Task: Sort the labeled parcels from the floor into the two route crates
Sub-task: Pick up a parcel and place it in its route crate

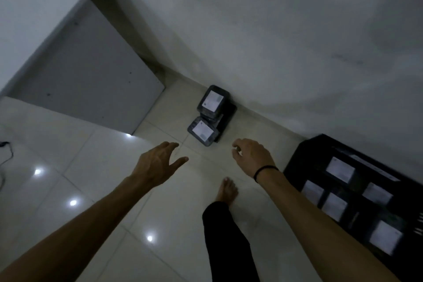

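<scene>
Two hands out, both empty: left hand (158, 162) w/ fingers spread straight, right hand (251, 155) w/ fingers loosely curled, gripping nothing. Just ahead, betw. them, stacked parcels (212, 101) w/ white labels sit on the tile floor (91, 167) against the wall (274, 30). Black crate (297, 160) on my right holds crated parcels (340, 170), labels up. Bare foot (226, 190) nearer me.

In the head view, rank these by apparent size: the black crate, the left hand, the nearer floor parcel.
1. black crate, largest even though the frame edge crops it.
2. left hand, enlarged by nearness to the camera.
3. nearer floor parcel, smallest.
</scene>
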A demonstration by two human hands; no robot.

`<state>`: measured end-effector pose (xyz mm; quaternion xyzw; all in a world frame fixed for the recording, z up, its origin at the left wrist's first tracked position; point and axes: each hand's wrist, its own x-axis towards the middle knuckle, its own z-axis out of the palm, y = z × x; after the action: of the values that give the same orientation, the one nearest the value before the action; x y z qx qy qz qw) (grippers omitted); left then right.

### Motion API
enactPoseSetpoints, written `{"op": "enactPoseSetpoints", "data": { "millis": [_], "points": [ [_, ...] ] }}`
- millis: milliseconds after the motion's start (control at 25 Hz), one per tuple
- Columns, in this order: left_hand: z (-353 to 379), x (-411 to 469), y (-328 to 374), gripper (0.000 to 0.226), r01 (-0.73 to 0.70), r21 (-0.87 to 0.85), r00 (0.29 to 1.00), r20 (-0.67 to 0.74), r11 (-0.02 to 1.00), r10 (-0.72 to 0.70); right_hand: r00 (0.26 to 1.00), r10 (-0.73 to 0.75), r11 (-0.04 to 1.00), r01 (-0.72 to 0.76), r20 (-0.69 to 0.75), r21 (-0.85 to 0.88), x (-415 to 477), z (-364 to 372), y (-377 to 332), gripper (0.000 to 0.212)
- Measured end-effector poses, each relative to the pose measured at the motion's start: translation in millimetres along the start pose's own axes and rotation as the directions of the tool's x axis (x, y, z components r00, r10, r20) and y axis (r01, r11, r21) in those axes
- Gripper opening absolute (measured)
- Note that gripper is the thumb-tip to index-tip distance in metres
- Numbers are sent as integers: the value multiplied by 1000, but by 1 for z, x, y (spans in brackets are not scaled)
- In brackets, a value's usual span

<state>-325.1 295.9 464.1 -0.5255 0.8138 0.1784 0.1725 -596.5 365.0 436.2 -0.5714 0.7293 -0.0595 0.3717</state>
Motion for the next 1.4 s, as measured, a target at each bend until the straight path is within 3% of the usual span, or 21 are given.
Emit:
{"op": "enactPoseSetpoints", "data": {
  "millis": [280,440,600,840,1000,1080,1200,1400],
  "points": [
    [59,222,-47,82,85,-147,995,59,985,-77,987,146,980,-135,68,-144,172,48,19,34],
    [124,322,-46,105,33,-134,997,76,990,-23,978,186,969,-167,93,-182,233,83,45,35],
    [191,403,-24,134,1,-233,1000,5,972,0,956,286,948,-273,60,-162,258,131,74,37],
    [229,453,-15,149,37,-168,999,-8,985,-39,920,388,907,-371,52,-201,235,161,83,40],
    [188,426,-19,149,-66,-144,998,-23,987,64,896,438,899,-437,-77,27,223,122,80,38],
    [145,387,-21,145,-203,-170,979,-16,964,203,874,466,883,-452,-135,122,206,92,67,39],
    [53,307,-16,139,-521,-94,850,35,849,525,867,455,889,-429,-202,158,149,35,25,44],
    [-122,203,24,134,-877,74,481,135,475,866,921,304,953,-293,-244,81,11,-60,-49,93]
  ]
}}
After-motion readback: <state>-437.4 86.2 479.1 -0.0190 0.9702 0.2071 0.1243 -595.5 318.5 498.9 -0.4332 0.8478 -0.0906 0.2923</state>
